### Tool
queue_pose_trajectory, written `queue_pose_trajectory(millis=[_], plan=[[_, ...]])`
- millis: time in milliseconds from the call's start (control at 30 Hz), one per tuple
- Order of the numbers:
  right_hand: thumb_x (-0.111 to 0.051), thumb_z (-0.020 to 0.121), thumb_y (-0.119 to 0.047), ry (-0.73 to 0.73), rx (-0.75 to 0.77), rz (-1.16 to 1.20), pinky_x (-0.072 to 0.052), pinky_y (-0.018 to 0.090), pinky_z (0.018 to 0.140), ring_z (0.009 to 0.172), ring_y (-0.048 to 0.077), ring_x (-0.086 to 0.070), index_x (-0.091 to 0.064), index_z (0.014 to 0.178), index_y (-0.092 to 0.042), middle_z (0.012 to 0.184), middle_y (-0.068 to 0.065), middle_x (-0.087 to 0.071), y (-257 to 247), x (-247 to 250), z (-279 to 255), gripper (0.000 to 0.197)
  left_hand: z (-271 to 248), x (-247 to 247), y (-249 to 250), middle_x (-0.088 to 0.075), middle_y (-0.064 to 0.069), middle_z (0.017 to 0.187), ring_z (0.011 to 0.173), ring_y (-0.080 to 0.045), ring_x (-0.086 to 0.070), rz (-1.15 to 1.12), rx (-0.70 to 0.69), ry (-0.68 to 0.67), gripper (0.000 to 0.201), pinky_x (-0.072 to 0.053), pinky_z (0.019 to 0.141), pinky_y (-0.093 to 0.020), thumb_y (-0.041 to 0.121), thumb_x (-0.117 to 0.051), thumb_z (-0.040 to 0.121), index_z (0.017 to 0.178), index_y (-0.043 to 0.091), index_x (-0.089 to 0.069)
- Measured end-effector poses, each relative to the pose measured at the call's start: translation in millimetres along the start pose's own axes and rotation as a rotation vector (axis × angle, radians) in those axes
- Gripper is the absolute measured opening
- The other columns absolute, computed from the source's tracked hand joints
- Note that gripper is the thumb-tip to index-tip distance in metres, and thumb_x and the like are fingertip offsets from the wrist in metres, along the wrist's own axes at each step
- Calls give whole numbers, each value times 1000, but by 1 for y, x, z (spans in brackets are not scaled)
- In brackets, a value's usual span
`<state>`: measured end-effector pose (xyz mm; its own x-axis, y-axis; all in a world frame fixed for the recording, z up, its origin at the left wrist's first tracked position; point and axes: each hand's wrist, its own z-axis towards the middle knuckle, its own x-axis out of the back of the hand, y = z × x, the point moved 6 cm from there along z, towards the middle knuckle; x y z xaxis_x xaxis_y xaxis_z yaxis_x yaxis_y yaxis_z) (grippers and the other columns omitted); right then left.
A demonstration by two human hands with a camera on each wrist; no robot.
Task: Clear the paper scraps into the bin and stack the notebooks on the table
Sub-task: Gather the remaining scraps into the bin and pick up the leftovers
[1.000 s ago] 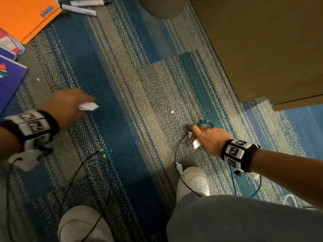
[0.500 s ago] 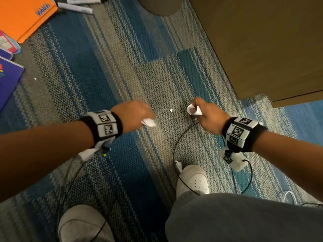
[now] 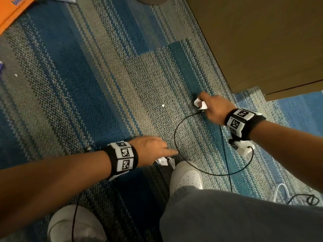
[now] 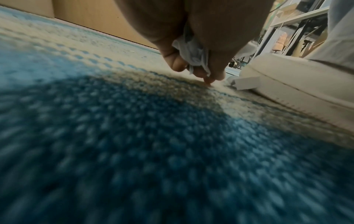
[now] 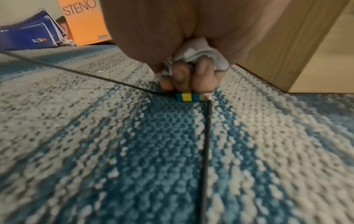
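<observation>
My left hand (image 3: pixel 167 154) holds a crumpled paper scrap (image 3: pixel 160 160) in its palm, index finger stretched out. Its fingertips (image 4: pixel 210 81) touch the carpet just short of another white scrap (image 4: pixel 245 83) lying against my right shoe (image 3: pixel 187 175). My right hand (image 3: pixel 201 102) grips a wad of paper scraps (image 3: pixel 200 104) low over the carpet. In the right wrist view its fingers (image 5: pixel 184 78) curl round the wad (image 5: pixel 199 50) and touch a blue-and-yellow tag (image 5: pixel 186 97) on a black cable. A small loose scrap (image 3: pixel 162 105) lies between the hands.
An orange notebook (image 3: pixel 10 9) lies at the far left; the right wrist view shows it (image 5: pixel 84 22) beside a blue spiral notebook (image 5: pixel 28 34). A wooden cabinet (image 3: pixel 262 41) fills the right. A grey round base (image 3: pixel 150 0) stands at the top. A black cable (image 3: pixel 176 133) loops over the carpet.
My left hand has swept from the far left across the carpet toward my right shoe, still holding its paper. My right hand has stayed by the cable tag with its scraps.
</observation>
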<state>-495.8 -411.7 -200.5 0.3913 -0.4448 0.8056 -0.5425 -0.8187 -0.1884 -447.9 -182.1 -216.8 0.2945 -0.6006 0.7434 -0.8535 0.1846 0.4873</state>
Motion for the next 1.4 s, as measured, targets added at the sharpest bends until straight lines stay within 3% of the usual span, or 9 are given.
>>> queue_pose_trajectory(millis=[100,267,400,533,700,833,933,1133,1400], plan=[[-46,88,-8,32,19,3,-51,40,62,68,29,-58,-41,113,-22,79,8,-59,-13,9,4,29,6,2,16,-50,-5,101,95,-20,-48,76,-34,-15,54,-43,74,-32,8,-43,94,143,27,-35],[-49,86,-12,47,156,-43,-45,33,54,61,23,-55,-37,115,-24,72,1,-55,-63,17,19,34,3,3,14,-54,-6,106,98,-22,-52,104,-27,33,22,-47,80,-34,11,-45,94,110,11,-60],[-54,84,-6,-28,262,-74,-47,31,51,59,17,-56,-34,124,-25,69,-3,-54,-94,6,28,49,-41,17,-52,-57,-2,92,85,-22,-58,-235,218,245,17,-50,75,-35,23,-54,83,95,17,-63],[-59,82,-5,-33,283,-116,-33,23,47,56,14,-52,-31,131,-26,70,-3,-54,-100,-5,29,60,-127,28,-119,-58,-6,61,58,-31,-59,-257,474,437,34,-43,57,-32,44,-39,79,64,18,-54],[-64,87,-15,-41,263,-252,-48,33,62,66,18,-51,-33,127,-19,84,-2,-51,-110,-12,29,50,-226,7,-198,-66,-25,86,84,-39,-64,-354,932,410,35,-47,77,-42,36,-48,94,85,5,-63],[-56,94,-23,2,261,-327,-48,30,60,63,17,-52,-29,129,-18,97,2,-61,-108,-22,31,45,-263,14,-230,-64,-29,93,90,-47,-61,-320,1120,576,24,-46,77,-46,28,-51,95,95,6,-61],[-47,98,-23,12,241,-345,-56,35,65,64,18,-58,-31,127,-18,98,4,-64,-114,-22,31,34,-282,22,-236,-67,-26,96,91,-47,-62,-260,1160,698,40,-47,75,-45,41,-44,88,97,9,-67],[-55,81,-16,-71,175,-238,-52,35,79,103,30,-64,-40,125,-20,119,5,-65,-124,10,41,46,-288,23,-247,-69,-26,93,91,-44,-64,-318,1213,786,19,-51,79,-44,20,-64,87,100,11,-74],[-50,82,-13,-47,252,-431,-49,35,68,93,31,-65,-45,119,-23,106,9,-66,-163,80,76,38,-291,24,-275,-68,-24,90,83,-42,-62,-257,1261,734,19,-49,67,-40,7,-62,81,97,11,-72]])
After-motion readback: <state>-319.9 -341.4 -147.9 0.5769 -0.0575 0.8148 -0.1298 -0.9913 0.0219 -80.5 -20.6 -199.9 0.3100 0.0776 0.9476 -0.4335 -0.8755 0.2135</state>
